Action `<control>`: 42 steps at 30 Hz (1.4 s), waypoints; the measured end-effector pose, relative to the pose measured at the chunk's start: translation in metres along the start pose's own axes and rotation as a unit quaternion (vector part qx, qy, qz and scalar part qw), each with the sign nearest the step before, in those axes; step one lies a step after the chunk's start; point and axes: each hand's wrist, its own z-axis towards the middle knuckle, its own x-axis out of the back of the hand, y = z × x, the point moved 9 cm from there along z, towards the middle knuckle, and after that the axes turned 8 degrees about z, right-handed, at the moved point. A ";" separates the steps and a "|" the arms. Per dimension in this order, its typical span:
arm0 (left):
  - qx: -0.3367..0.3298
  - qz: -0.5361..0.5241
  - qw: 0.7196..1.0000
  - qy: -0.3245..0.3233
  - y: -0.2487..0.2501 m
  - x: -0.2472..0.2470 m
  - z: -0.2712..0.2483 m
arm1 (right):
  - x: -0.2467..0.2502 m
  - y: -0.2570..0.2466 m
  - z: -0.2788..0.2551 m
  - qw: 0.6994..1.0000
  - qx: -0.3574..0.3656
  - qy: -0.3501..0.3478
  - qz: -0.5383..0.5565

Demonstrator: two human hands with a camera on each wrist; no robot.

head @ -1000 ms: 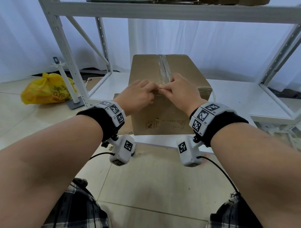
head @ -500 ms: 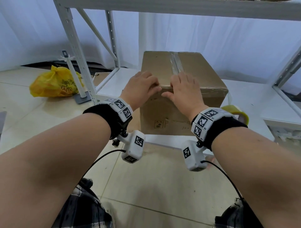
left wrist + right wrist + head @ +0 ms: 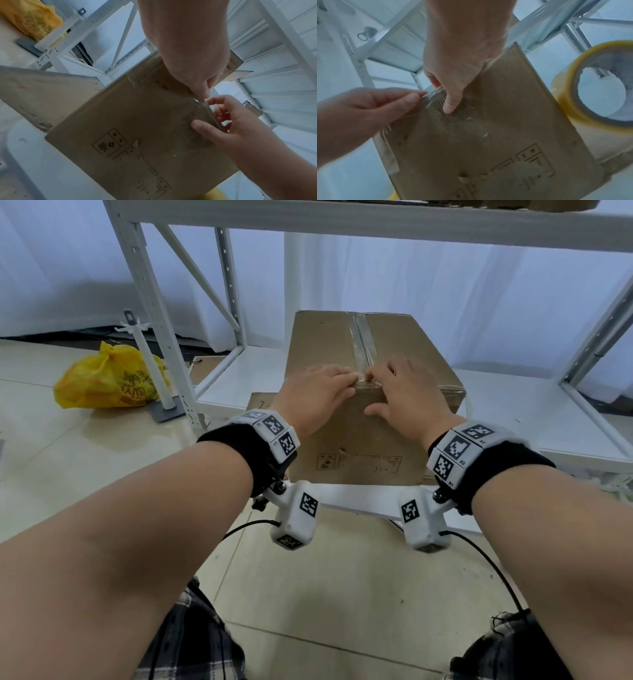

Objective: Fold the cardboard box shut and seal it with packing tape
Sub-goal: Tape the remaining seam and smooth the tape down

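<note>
A closed brown cardboard box (image 3: 325, 347) stands on the low white shelf (image 3: 531, 412), with a clear tape strip (image 3: 363, 340) along its top seam. Both hands meet where the strip bends over the near top edge. My left hand (image 3: 346, 381) pinches a crinkled bit of the tape end (image 3: 428, 93) between thumb and fingertips. My right hand (image 3: 380, 392) straddles the edge, its thumb (image 3: 448, 106) pressing tape onto the front face, its fingers on top. A yellowish tape roll (image 3: 563, 86) sits on the shelf to the box's right, hidden in the head view.
A yellow plastic bag (image 3: 109, 381) and a white stand on a grey base (image 3: 150, 364) sit on the tiled floor at left. White rack posts (image 3: 161, 337) flank the box and a shelf beam (image 3: 376, 224) runs overhead. A flat cardboard sheet (image 3: 263, 402) lies left of the box.
Half a second ago both hands lay spread along the near top edge. Now the fingertips are drawn in to the tape at the seam, and the right thumb has dropped onto the front face.
</note>
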 end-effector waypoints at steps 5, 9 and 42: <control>0.005 -0.025 0.999 0.025 0.002 -0.008 0.004 | 0.015 0.010 0.002 0.992 0.008 0.038 0.118; -0.030 -0.037 0.998 0.044 -0.007 -0.010 0.006 | 0.017 0.021 -0.002 0.995 -0.005 0.044 0.093; -0.019 -0.065 0.997 0.029 0.023 -0.008 0.037 | 0.019 0.021 -0.003 0.999 0.029 0.043 0.002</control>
